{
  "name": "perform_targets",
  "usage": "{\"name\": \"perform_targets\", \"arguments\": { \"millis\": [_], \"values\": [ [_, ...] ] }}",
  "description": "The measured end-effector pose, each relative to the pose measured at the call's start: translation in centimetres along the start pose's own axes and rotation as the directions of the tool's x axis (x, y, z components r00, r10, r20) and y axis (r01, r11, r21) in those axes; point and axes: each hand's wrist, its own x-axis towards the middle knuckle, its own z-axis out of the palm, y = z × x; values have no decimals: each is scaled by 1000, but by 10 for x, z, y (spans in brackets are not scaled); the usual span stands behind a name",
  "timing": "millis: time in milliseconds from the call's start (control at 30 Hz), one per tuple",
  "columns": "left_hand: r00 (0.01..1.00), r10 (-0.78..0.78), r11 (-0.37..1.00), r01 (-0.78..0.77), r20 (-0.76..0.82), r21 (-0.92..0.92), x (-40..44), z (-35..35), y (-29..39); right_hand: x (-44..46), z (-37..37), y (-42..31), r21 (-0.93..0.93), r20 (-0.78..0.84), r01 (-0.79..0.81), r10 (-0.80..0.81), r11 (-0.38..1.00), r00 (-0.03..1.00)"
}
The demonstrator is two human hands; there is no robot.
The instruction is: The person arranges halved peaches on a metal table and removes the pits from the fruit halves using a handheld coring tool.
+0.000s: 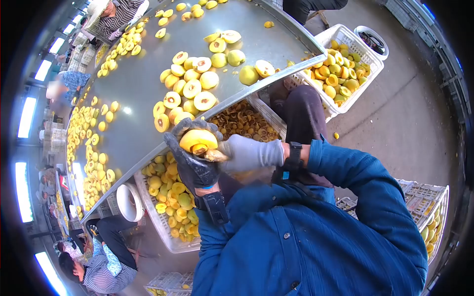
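Note:
My left hand (pixel 193 158), in a dark rubber-coated glove, is closed around a yellow peach half (pixel 198 139) with its cut side partly showing. My right hand (pixel 249 152), in a grey knit glove, presses its stained fingertips against the peach half's lower edge. Those fingers are closed, and whatever they hold is hidden. Both hands are just off the near edge of the metal table (pixel 143 84). A cluster of halved peaches (pixel 191 89), several with brown pit centres, lies on the table beyond my left hand.
Below the table edge sits a bin of brown pits (pixel 243 122). White crates of peach halves stand at left (pixel 183 245) and right (pixel 364 89). A white bucket (pixel 130 203) is at lower left, another (pixel 371 35) at upper right. Other people sit around the table.

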Motion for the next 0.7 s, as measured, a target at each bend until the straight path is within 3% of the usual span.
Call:
{"name": "perform_targets", "arguments": {
  "millis": [33, 67, 133, 167, 233, 300, 333, 467, 600, 700],
  "values": [
    [997, -42, 995, 49, 70, -92, 3, -7, -1, -2, -1, -7, 203, 40, -44, 37, 978, 998],
    [995, -88, 995, 90, 42, -44, 2, -2, 7, -6, -8, -33, 367, 206, -399, 345, 840, 916],
    [995, -62, 982, 75, -81, 171, 3, -2, 2, -6, 0, -19, 529, 287, -436, 330, 728, 899],
    [993, -105, 987, 111, -54, 119, 3, -1, 4, -5, 3, -12, 597, 323, -452, 317, 663, 891],
    [987, -157, 987, 156, -26, -40, 3, 1, 4, -9, 6, -14, 390, 135, -240, 203, 889, 970],
    [985, -168, 956, 155, -30, -249, 0, -2, -7, -10, 5, -31, 285, -1, -264, 276, 921, 961],
    [985, -164, 958, 146, -52, -248, -2, -3, -12, -11, 1, -20, -34, -52, -103, 101, 994, 994],
    [982, -151, 962, 119, -116, -247, -9, -2, -22, 0, 2, 13, -562, -56, 9, -49, 827, 997],
    [986, -135, 982, 119, -102, -148, -12, -20, -30, 9, -4, 33, -604, 0, 210, -264, 769, 965],
    [973, -189, 972, 165, -136, -167, -8, -28, -14, 6, -3, 47, -554, -103, 349, -478, 756, 872]
  ]
}}
